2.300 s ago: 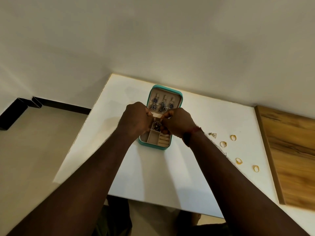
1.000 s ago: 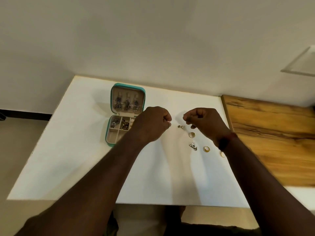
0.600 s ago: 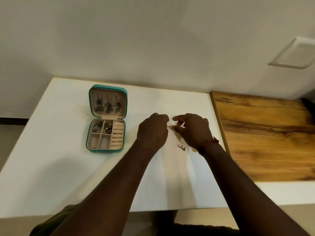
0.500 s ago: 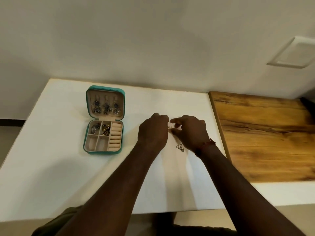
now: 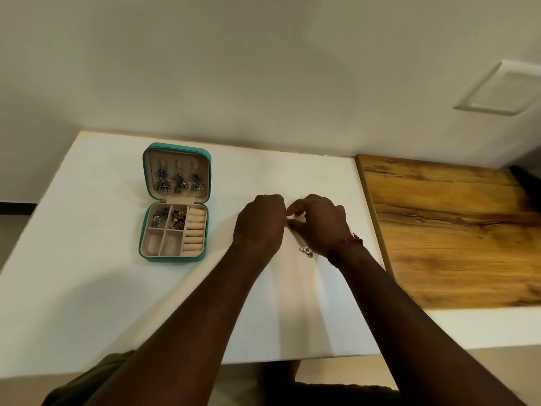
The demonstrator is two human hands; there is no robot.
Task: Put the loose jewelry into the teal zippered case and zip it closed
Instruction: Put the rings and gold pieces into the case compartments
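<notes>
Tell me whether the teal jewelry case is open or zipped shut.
Open. The teal case has its lid swung back, showing three earrings hung inside it and the divided tray below.

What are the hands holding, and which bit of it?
The right hand seems to pinch a tiny piece between thumb and fingertip, beside the left hand. It is too small to tell which part.
</notes>
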